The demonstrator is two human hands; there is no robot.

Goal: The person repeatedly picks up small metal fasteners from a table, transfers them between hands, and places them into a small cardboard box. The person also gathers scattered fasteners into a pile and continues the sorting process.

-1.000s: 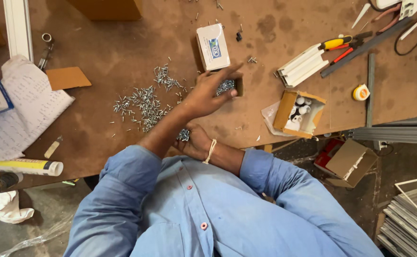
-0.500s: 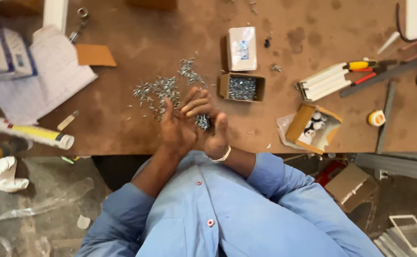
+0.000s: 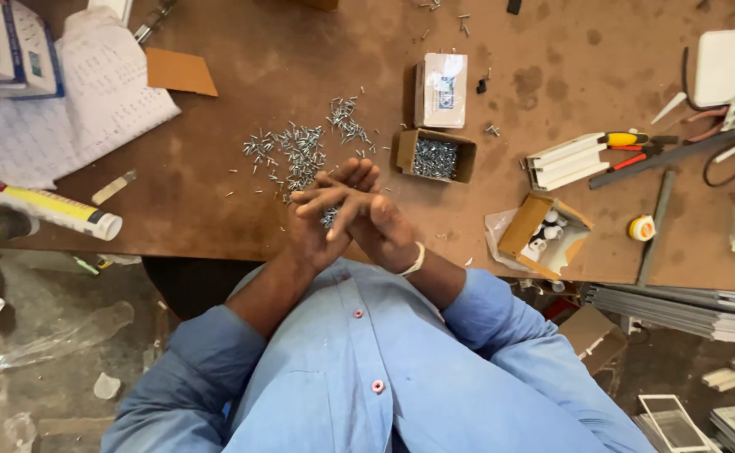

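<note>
**A:** Two hands meet at the near edge of the brown wooden desk (image 3: pixel 216 210). Starting from the left, what lies there?

**B:** A white-and-yellow sealant tube (image 3: pixel 44 205), lying lengthwise near the desk's front edge. Behind it is a white printed paper sheet (image 3: pixel 74 117), then a flat brown cardboard piece (image 3: pixel 181 73). All are well apart from the hands.

**A:** And closer in?

**B:** A loose scatter of small silver screws (image 3: pixel 296 151) lies just beyond the fingertips, spread from near left to far right. The left hand (image 3: pixel 317 231) is nearer to it. Its fingers (image 3: pixel 357 174) stretch out, pointing away and rightward.

**A:** The right hand (image 3: pixel 384 225)?

**B:** It crosses over, its fingers (image 3: pixel 309 201) pointing left across the other's. The palms press together around a few held screws (image 3: pixel 327 218), which glint in the gap. Neither hand is spread wide.

**A:** To the right of them?

**B:** An open brown cardboard box of screws (image 3: pixel 436 157) sits just beside the right hand, farther in on the desk. A closed white carton (image 3: pixel 443 90) sits behind it. Farther right are white plastic profiles (image 3: pixel 564 161), a yellow-handled screwdriver (image 3: pixel 623 138) and an open cardboard box of white fittings (image 3: pixel 543 235) near the front edge.

**A:** Any room?

**B:** Bare desk lies between hands and tube, and between the two open boxes.
</note>
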